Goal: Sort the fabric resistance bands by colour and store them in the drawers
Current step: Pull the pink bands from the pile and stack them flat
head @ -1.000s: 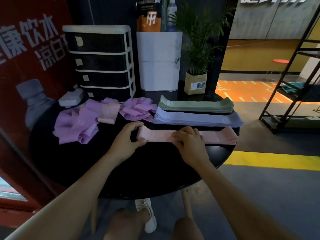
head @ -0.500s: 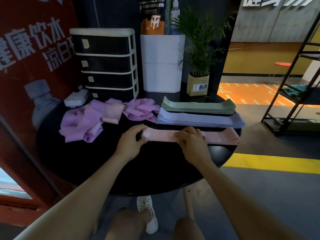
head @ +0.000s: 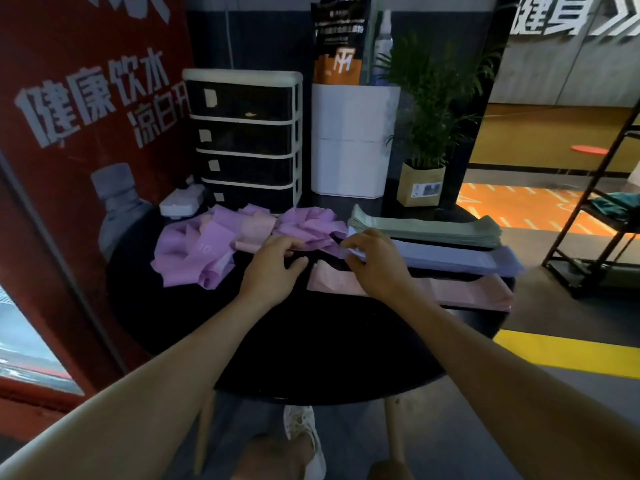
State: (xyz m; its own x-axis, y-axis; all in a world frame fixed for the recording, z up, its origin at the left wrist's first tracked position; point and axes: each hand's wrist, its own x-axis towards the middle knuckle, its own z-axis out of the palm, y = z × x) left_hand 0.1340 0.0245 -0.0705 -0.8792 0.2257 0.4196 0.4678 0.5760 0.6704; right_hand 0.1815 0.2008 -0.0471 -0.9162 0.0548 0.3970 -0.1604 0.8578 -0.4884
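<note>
On the round black table (head: 311, 348) lie three flat stacks of bands: green (head: 426, 228) at the back, periwinkle (head: 457, 259) in the middle, pink (head: 467, 292) nearest me. Loose purple bands are heaped at the left (head: 194, 258) and centre (head: 308, 223), with a pink band (head: 256, 230) among them. My left hand (head: 273, 268) reaches to the centre heap's near edge, fingertips on the fabric, thumb apart. My right hand (head: 375, 265) curls round the left end of the periwinkle stack. The black four-drawer unit (head: 246, 140) stands behind, all drawers closed.
A white box (head: 353, 140) and a potted plant (head: 420, 183) stand at the table's back. A small white device (head: 181, 202) sits beside the drawer unit. A red poster wall runs along the left. A black shelf rack (head: 606, 209) stands on the right.
Both hands have left the pink stack. The left moved forward to the purple heap, the right to the left end of the periwinkle stack. The camera came closer.
</note>
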